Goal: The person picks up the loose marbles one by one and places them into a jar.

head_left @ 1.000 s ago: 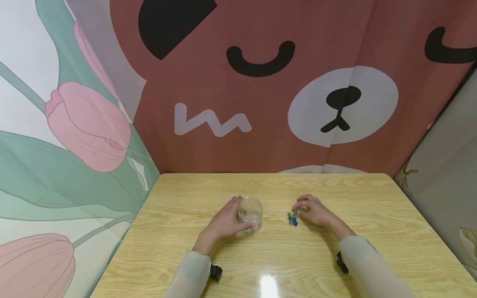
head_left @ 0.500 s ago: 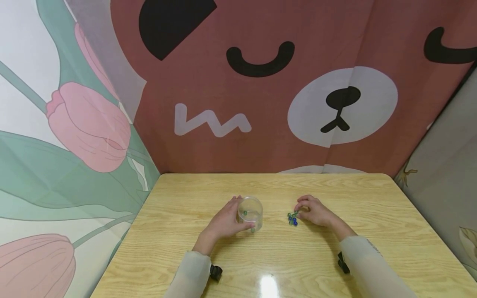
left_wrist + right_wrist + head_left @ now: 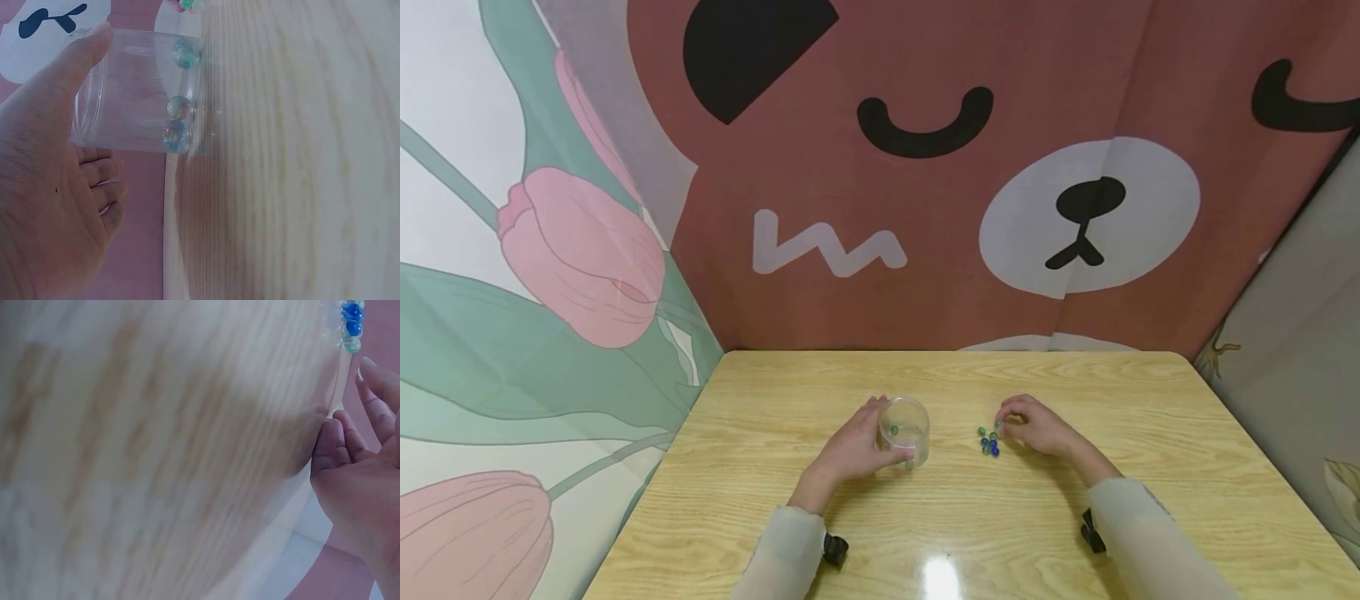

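Left hand (image 3: 853, 448) gripping clear cylindrical plastic cup (image 3: 917, 433) on yellow wooden table (image 3: 745, 467), greenish glass marbles (image 3: 185, 55) inside, right hand (image 3: 1036, 427) pinching green glass marble (image 3: 997, 425), blue and green glass marbles (image 3: 995, 451) just left.

Behind a pale wood-grain table (image 3: 947, 508) with rounded far corners, a creased reddish-brown bear-print backdrop (image 3: 925, 192): black curved eyes (image 3: 923, 146), white muzzle (image 3: 1157, 208), pale zigzag (image 3: 766, 242). To the left, tulip-print wall covering (image 3: 572, 275) in pink, green and white; to the right, greyish floral wall covering (image 3: 1292, 333). On the table, a white glare spot (image 3: 942, 578).
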{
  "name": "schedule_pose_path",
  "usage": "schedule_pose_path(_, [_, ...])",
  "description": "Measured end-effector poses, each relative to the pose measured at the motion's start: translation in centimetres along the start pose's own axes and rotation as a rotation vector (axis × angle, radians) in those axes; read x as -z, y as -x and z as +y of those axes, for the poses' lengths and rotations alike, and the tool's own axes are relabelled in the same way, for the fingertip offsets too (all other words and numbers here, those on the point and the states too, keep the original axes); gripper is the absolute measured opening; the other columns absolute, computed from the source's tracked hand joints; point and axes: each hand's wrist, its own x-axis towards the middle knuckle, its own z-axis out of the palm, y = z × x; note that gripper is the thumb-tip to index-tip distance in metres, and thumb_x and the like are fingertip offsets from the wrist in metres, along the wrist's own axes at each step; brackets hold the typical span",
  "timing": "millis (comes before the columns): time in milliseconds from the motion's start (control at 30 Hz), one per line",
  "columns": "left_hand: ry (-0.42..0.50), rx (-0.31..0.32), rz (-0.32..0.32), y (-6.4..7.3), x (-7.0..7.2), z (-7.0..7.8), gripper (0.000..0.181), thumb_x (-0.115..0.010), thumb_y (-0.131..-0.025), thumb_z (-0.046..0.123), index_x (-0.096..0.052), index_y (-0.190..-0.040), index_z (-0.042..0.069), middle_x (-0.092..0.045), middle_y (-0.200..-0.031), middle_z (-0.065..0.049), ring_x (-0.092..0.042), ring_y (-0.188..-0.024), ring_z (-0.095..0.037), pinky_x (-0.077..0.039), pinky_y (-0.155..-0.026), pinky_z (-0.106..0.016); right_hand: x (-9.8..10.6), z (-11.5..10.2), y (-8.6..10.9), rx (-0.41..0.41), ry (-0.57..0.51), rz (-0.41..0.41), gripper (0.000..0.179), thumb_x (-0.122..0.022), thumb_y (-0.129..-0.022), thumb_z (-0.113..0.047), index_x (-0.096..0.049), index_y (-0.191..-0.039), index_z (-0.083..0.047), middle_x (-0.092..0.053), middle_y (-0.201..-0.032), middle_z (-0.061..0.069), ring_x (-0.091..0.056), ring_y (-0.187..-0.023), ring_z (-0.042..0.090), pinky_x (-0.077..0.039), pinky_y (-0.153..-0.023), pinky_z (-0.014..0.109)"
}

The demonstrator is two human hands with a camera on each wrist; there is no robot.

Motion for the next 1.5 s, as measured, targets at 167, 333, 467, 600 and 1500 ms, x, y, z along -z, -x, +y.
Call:
schedule_pose_path(167, [-0.007,-0.005,0.001,-0.1,-0.1,-0.1,0.101,-0.066,-0.084,0.072,-0.028,-0.161,0.018,-0.024,-0.168,-0.005,-0.017,-0.156,-0.025,-0.027,-0.121,-0.052,0.2,0.0,-0.1,0.029,-0.011,0.014,0.007,-0.063,-0.1,-0.009,-0.067,-0.1,-0.004,-0.053,-0.129,0.022,-0.044,-0.128,0.046,-0.036,-0.107,0.068])
schedule_pose_path(333, [-0.017,-0.009,-0.001,-0.1,-0.1,-0.2,0.103,-0.064,-0.084,0.074,-0.028,-0.161,0.017,-0.024,-0.168,-0.006,-0.017,-0.156,-0.025,-0.027,-0.122,-0.052,0.2,0.1,-0.2,0.014,-0.015,0.028,0.007,-0.063,-0.101,-0.011,-0.067,-0.1,-0.006,-0.055,-0.128,0.019,-0.047,-0.124,0.042,-0.038,-0.105,0.066])
schedule_pose_path(467, [-0.014,-0.01,0.001,-0.1,-0.1,-0.2,0.102,-0.065,-0.084,0.074,-0.028,-0.161,0.019,-0.024,-0.168,-0.005,-0.017,-0.156,-0.025,-0.027,-0.122,-0.051,0.2,-0.1,-0.2,0.01,-0.012,0.033,0.007,-0.062,-0.101,-0.011,-0.067,-0.099,-0.006,-0.055,-0.128,0.019,-0.047,-0.123,0.04,-0.039,-0.104,0.064])
schedule_pose_path(600, [0.007,-0.009,0.0,0.0,-0.1,-0.1,0.1,-0.066,-0.084,0.073,-0.029,-0.161,0.021,-0.024,-0.168,-0.005,-0.017,-0.156,-0.025,-0.027,-0.122,-0.052,0.3,-0.5,-0.1,0.017,-0.004,0.035,0.009,-0.061,-0.102,-0.011,-0.066,-0.101,-0.004,-0.053,-0.13,0.022,-0.047,-0.125,0.044,-0.041,-0.103,0.065])
schedule_pose_path(1500, [0.016,0.002,0.004,0.2,-0.1,0.0,0.105,-0.065,-0.083,0.075,-0.027,-0.162,0.017,-0.023,-0.167,-0.005,-0.018,-0.155,-0.026,-0.028,-0.121,-0.054,-0.6,-4.2,-1.2,0.065,-0.017,0.064,0.013,-0.063,-0.102,-0.02,-0.067,-0.108,-0.009,-0.055,-0.133,0.019,-0.048,-0.128,0.044,-0.049,-0.1,0.058])
